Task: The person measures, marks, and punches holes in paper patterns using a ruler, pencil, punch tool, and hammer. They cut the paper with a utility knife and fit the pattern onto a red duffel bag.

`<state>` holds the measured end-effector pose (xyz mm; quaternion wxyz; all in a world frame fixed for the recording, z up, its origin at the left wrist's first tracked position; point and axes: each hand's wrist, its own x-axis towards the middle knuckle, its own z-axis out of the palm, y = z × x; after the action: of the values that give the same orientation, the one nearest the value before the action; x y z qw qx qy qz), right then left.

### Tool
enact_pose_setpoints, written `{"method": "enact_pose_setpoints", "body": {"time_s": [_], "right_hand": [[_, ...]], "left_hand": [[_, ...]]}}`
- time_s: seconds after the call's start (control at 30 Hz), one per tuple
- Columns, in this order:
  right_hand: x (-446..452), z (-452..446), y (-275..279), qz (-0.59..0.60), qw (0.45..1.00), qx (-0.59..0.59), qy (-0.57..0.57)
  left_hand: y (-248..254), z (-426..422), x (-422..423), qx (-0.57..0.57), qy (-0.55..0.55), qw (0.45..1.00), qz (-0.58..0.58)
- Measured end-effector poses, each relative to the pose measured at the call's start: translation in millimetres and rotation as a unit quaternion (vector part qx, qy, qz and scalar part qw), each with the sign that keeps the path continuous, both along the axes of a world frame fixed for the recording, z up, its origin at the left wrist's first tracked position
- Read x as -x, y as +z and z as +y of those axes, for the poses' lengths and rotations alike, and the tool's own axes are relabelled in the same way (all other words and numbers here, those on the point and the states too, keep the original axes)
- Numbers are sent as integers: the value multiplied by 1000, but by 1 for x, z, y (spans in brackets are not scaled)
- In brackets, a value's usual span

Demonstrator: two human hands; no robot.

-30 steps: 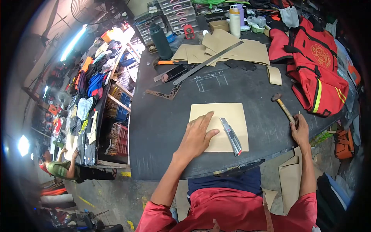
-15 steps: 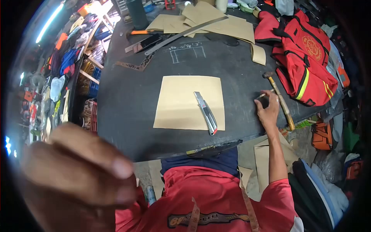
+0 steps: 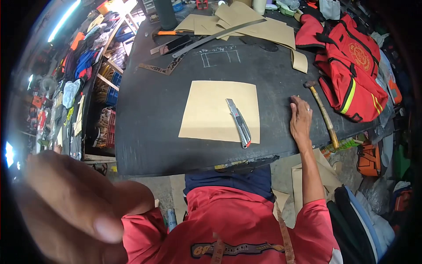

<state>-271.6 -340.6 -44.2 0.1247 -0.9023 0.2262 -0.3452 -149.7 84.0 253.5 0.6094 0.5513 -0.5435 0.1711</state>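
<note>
My left hand point(image 3: 74, 198) looms large and blurred at the lower left, close to the camera. Its fingers are curled in, and I see nothing in them. On the dark tabletop at the right rests my right hand point(image 3: 301, 119), its fingers bent over a small dark thing point(image 3: 293, 100) that they mostly hide. A hammer point(image 3: 324, 114) with a wooden handle lies just right of that hand. Left of it is a sheet of tan card point(image 3: 206, 110), with a grey utility knife point(image 3: 240, 124) lying on top, blade end pointing away from me.
Across the back of the dark table point(image 3: 145, 127) lie a long metal ruler point(image 3: 220, 38), tan card sheets point(image 3: 281, 35), an orange-handled tool point(image 3: 169, 33) and a rusty metal square point(image 3: 165, 69). A red bag point(image 3: 347, 66) covers the right rear. Crowded shelves stand left.
My left hand has shifted slightly down and left, its fingers turned lower. My right hand has settled flatter over the small dark thing. The view has tilted slightly.
</note>
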Motion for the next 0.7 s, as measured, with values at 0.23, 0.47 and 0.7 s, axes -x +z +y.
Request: {"method": "enact_pose_setpoints", "body": {"time_s": [0.23, 0.47, 0.7], "right_hand": [[0, 3, 2, 71, 997, -1, -14], [-3, 3, -1, 62, 998, 13, -9], [-29, 0, 1, 52, 998, 30, 2]], "left_hand": [[-16, 3, -3, 26, 6, 999, 21], [-31, 22, -4, 40, 35, 997, 52], [-33, -24, 2, 34, 75, 996, 15]]}}
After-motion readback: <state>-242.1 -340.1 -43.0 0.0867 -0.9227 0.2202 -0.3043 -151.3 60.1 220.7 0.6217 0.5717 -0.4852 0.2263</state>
